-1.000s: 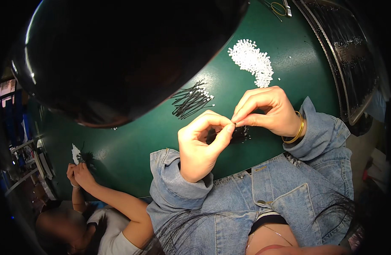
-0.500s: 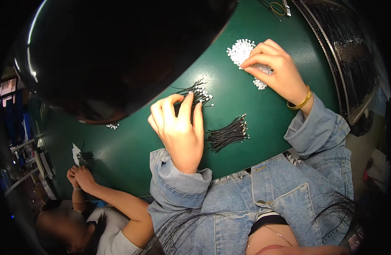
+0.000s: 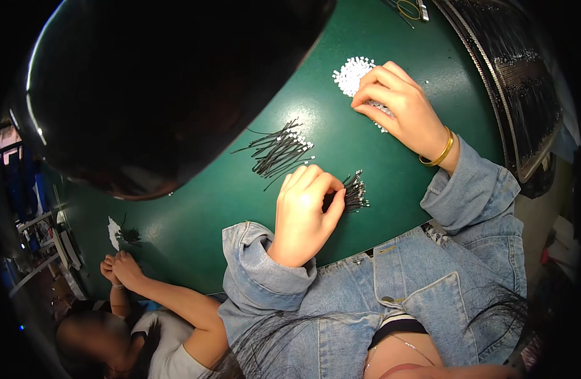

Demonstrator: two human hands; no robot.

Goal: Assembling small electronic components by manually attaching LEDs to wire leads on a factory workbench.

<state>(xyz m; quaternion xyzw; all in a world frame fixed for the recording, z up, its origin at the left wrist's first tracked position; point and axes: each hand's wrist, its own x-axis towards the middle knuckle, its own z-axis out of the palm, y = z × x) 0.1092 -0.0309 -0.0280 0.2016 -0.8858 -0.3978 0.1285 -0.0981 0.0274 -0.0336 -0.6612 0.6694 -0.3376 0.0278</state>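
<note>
My left hand [image 3: 307, 211] is closed at the left end of a bundle of short black wires [image 3: 356, 192], thumb and forefinger pinching at it. The hand covers part of this bundle, whose pale tips point right. Beyond that hand lies a looser heap of black wires [image 3: 274, 150] with small white connectors on their right ends. My right hand [image 3: 397, 104] rests over a pile of tiny white connectors [image 3: 351, 74], thumb and fingertips together at the pile's edge. Whatever is between those fingertips is too small to make out.
A large glossy black object [image 3: 170, 88] hangs over the left of the green table [image 3: 208, 243]. At the right stands a rack of dark wires [image 3: 524, 69]. A co-worker's hands [image 3: 121, 268] are at lower left, beside more white connectors [image 3: 113, 232].
My left hand has moved right and nearer to me, from the looser wire heap to the bundle, leaving that heap uncovered. My right hand has shifted slightly left over the connectors.
</note>
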